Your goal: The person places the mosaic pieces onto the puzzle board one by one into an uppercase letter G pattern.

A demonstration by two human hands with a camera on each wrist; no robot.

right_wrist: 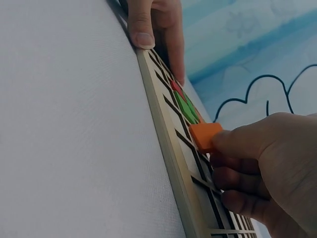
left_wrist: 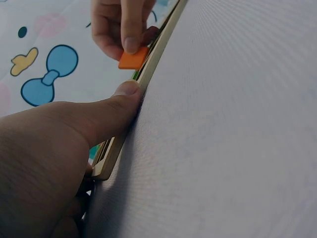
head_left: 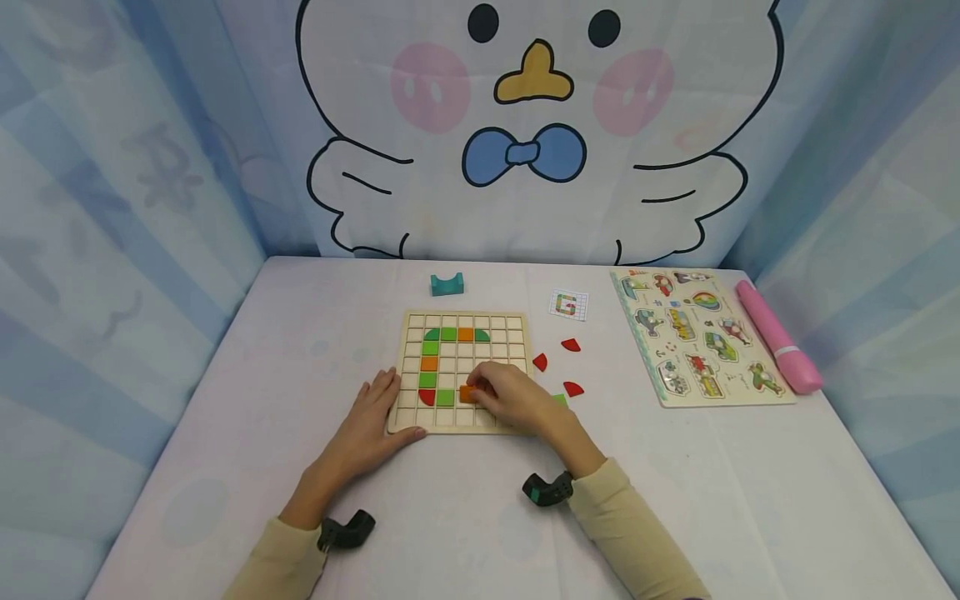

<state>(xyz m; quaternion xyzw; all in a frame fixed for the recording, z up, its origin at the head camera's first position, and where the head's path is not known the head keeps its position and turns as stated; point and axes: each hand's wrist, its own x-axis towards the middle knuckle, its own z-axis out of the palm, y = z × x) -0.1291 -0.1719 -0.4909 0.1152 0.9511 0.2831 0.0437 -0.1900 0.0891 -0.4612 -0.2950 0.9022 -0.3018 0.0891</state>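
Note:
A wooden grid board lies on the table. My left hand rests along its left side with straight fingers, the thumb at the front edge near the corner. Between thumb and fingers, my right hand pinches an orange square tile over the lower middle of the grid. The tile is tilted in the right wrist view, right of a green square tile. A red quarter-round tile sits in that same row. Green and orange tiles run up the left column and along an upper row.
Several loose red pieces and a partly hidden green one lie right of the board. Behind it are a teal arched block and a pattern card. A picture puzzle board and pink cylinder lie far right.

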